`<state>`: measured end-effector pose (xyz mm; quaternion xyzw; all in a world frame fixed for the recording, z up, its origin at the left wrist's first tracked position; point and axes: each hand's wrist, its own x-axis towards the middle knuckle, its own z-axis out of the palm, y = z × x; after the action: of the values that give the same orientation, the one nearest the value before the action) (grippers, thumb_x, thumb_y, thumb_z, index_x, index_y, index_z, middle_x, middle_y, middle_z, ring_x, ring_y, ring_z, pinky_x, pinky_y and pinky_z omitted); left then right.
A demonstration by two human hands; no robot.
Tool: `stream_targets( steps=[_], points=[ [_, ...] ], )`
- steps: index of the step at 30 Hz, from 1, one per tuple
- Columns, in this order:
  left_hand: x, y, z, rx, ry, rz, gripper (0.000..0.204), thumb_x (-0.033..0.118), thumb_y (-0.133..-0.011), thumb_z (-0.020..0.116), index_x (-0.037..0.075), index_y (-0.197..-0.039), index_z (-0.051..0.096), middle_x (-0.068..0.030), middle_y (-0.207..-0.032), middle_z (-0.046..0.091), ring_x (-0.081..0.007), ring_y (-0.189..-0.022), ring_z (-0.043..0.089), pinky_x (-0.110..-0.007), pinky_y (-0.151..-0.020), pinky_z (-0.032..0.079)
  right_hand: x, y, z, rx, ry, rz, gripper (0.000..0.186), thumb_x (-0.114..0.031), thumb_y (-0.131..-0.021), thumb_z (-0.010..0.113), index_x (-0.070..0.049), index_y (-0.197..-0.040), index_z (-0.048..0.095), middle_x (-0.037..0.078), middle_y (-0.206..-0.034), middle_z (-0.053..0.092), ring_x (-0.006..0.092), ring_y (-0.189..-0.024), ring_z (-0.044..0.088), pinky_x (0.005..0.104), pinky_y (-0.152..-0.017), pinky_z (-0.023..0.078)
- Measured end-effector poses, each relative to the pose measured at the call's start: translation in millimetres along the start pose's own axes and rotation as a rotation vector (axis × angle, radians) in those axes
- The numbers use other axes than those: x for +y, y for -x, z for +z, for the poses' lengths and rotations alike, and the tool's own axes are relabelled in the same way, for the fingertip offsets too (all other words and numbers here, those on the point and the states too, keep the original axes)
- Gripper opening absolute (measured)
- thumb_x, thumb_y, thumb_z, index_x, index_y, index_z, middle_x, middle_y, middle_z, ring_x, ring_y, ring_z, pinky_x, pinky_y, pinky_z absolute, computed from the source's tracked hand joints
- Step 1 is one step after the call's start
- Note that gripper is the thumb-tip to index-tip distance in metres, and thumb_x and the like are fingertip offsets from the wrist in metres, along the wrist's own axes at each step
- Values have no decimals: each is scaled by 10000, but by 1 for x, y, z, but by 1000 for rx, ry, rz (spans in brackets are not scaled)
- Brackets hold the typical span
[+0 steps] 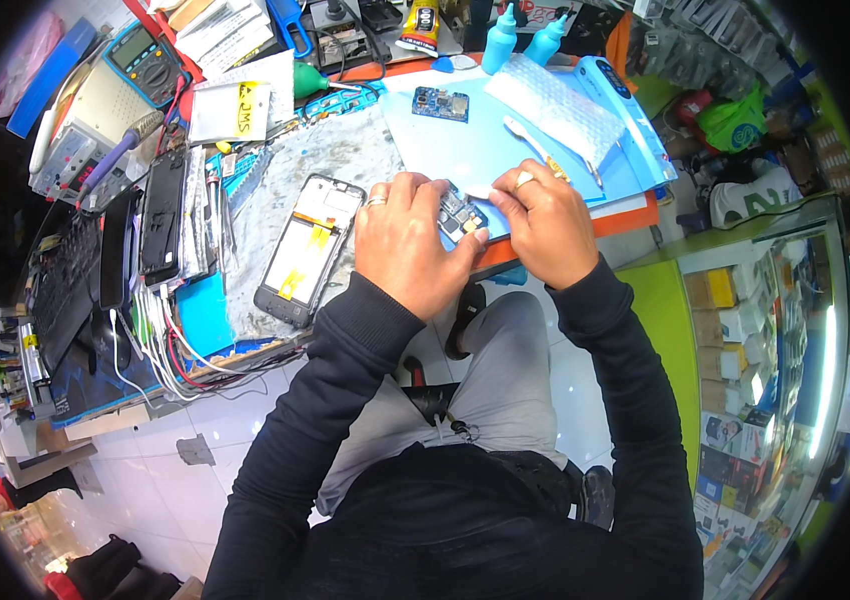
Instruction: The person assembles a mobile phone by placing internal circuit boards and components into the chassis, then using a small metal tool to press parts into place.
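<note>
Circuit board (462, 214) sits right of the phone frame (311, 250), clamped between the left hand's (407, 243) thumb and fingers. Right hand (551, 225), farther right of the frame, pinches a small pale piece (479, 193) at the board; its kind unclear.

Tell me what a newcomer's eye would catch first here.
Likely the left hand holding a small blue circuit board near centre, with the right hand close beside it. Just left lies an opened phone frame on a grey mat; two blue bottles stand at the back.
</note>
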<state>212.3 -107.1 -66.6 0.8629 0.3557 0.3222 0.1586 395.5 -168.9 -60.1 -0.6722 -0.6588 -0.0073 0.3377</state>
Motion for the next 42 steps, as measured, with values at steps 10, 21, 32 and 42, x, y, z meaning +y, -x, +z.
stream_targets(
  steps=[10, 21, 32, 42],
  points=[
    [1, -10, -3, -129, 106, -160, 677, 277, -745, 904, -36, -1264, 603, -219, -1161, 551, -392, -1087, 581, -452, -944, 491, -3, 7, -5, 173, -135, 155, 119, -95, -965, 664, 19, -995, 675, 170, -957, 668, 405, -881, 642, 447, -752, 501],
    [-18, -8, -23, -284, 701, -341, 371, 65, -904, 777, -51, -1203, 592, -65, -982, 690, -126, -883, 654, -296, -796, 539, -15, 23, -18, 47, -442, 215, 154, -85, -1014, 623, 35, -1088, 687, 119, -911, 645, 229, -805, 609, 341, -732, 482],
    [-4, 84, -75, -552, 1352, -698, 268, 180, -999, 703, 50, -1210, 601, -50, -1023, 731, -91, -888, 685, -242, -743, 527, -69, 23, -50, -250, -424, -160, 203, -185, -908, 752, -33, -875, 622, 105, -849, 647, 312, -808, 617, 408, -757, 456],
    [8, 100, -94, -478, 1287, -795, 215, 181, -1008, 695, 49, -1154, 608, -26, -980, 709, -63, -747, 648, -214, -626, 519, -91, 18, -48, -281, -290, -335, 222, -218, -877, 772, -65, -819, 622, 75, -818, 635, 307, -776, 595, 412, -746, 427]
  ],
)
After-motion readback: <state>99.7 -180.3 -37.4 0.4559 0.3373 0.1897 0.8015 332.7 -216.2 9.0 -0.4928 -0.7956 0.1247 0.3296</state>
